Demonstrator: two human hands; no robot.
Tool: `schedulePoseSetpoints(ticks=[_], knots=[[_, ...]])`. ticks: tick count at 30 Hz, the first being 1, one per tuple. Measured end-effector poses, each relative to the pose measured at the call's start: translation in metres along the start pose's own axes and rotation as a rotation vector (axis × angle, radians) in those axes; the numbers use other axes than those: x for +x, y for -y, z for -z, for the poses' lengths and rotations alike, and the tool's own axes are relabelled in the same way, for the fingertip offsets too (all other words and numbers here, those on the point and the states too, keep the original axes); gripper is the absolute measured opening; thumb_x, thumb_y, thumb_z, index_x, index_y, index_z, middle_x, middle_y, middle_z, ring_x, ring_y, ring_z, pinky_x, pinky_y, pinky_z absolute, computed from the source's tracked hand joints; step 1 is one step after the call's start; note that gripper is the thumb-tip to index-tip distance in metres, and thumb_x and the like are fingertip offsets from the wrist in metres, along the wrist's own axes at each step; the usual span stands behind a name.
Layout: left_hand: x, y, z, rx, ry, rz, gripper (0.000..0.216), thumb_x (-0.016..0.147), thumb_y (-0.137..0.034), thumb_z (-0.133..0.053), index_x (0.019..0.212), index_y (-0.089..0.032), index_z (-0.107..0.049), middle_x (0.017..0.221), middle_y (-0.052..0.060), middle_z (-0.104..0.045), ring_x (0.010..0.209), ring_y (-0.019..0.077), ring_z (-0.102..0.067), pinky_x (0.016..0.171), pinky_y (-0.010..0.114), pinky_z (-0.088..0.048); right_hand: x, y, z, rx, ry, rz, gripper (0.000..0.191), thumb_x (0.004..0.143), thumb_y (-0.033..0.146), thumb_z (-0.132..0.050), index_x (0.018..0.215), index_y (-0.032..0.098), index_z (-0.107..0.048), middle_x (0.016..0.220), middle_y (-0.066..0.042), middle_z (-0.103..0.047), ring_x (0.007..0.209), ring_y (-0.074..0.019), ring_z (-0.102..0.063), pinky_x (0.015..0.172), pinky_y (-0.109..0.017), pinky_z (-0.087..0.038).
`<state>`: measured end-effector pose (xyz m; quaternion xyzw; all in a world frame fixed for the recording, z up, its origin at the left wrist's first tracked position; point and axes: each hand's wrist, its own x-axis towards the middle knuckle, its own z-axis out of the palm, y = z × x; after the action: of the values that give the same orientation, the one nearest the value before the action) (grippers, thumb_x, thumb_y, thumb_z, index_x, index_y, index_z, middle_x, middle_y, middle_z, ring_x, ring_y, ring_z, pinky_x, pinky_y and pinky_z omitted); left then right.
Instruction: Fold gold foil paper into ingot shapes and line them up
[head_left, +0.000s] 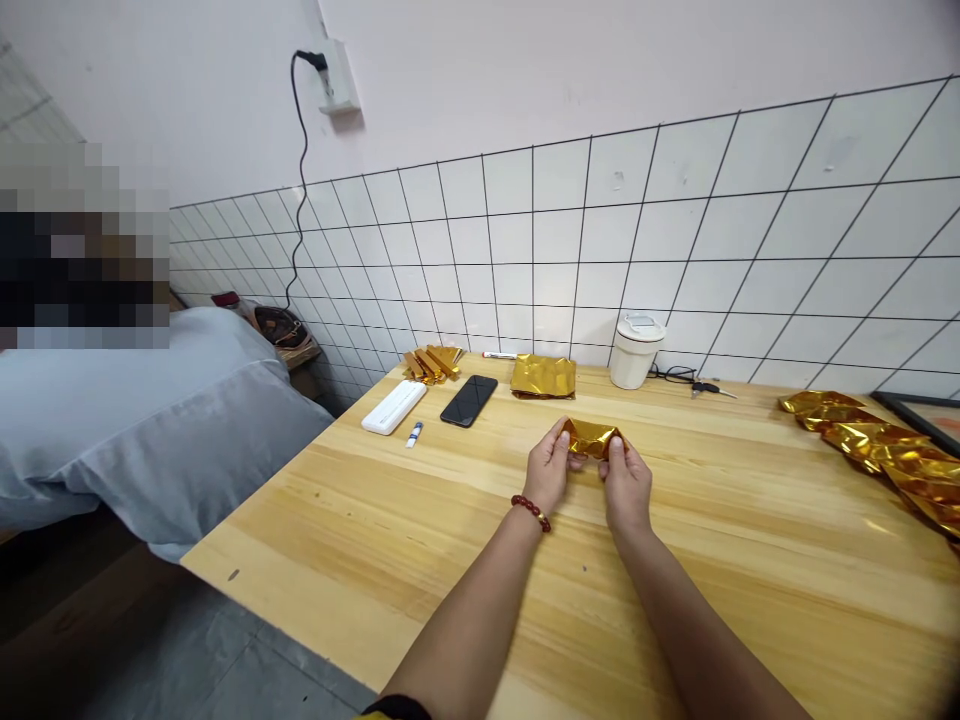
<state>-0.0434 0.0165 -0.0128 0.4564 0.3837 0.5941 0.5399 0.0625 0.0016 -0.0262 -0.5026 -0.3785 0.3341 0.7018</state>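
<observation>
A folded piece of shiny gold foil paper [592,438] is held up between both hands, just above the wooden table. My left hand [549,468] pinches its left end, with a beaded bracelet on the wrist. At the right end, my right hand [627,482] grips the foil paper with the thumb on top. Fingers under the foil are partly hidden. Beyond the hands lies a flat stack of gold foil sheets [543,377]. A row of folded gold foil pieces [870,440] runs along the right side, and gold foil strips [433,364] lie at the back left.
The wooden table [360,560] meets a tiled wall. On it are a black phone [469,401], a white power bank [394,407], a small blue-and-white tube [414,434], a marker [499,356], a white lidded cup [637,352], glasses [675,374] and keys [712,389]. A person [150,420] sits at left.
</observation>
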Motion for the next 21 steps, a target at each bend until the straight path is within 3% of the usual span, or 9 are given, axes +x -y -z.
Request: schedulePoseSetpoints(ticks=[9, 18, 21], knots=[[0.0028, 0.0025, 0.0007, -0.011, -0.04, -0.001, 0.059, 0.084, -0.051, -0.067, 0.131, -0.016, -0.063, 0.104, 0.012, -0.073, 0.065, 0.0153, -0.068, 0.057, 0.027, -0.055, -0.0016, 0.0009, 0.0002, -0.058, 0.044, 0.015, 0.059, 0.084, 0.068, -0.055, 0.103, 0.014, -0.07, 0.056, 0.005, -0.045, 0.053, -0.0133, -0.04, 0.052, -0.027, -0.031], [0.0034, 0.0049, 0.0015, 0.03, -0.063, -0.035, 0.051, 0.085, -0.05, -0.066, 0.125, -0.019, -0.066, 0.11, 0.012, -0.071, 0.066, 0.0153, -0.068, 0.056, 0.027, -0.055, -0.0047, 0.0058, 0.0012, -0.07, 0.028, 0.032, 0.063, 0.086, 0.075, -0.047, 0.075, 0.016, -0.064, 0.055, 0.003, -0.044, 0.054, -0.0131, -0.04, 0.053, -0.028, -0.031], [0.0035, 0.0061, 0.0022, 0.038, -0.066, -0.053, 0.048, 0.085, -0.051, -0.065, 0.118, -0.017, -0.067, 0.108, 0.012, -0.071, 0.069, 0.015, -0.068, 0.056, 0.025, -0.055, -0.0052, 0.0064, 0.0012, -0.084, 0.007, 0.031, 0.066, 0.086, 0.075, -0.045, 0.085, 0.014, -0.068, 0.055, 0.004, -0.044, 0.054, -0.013, -0.04, 0.053, -0.027, -0.03]])
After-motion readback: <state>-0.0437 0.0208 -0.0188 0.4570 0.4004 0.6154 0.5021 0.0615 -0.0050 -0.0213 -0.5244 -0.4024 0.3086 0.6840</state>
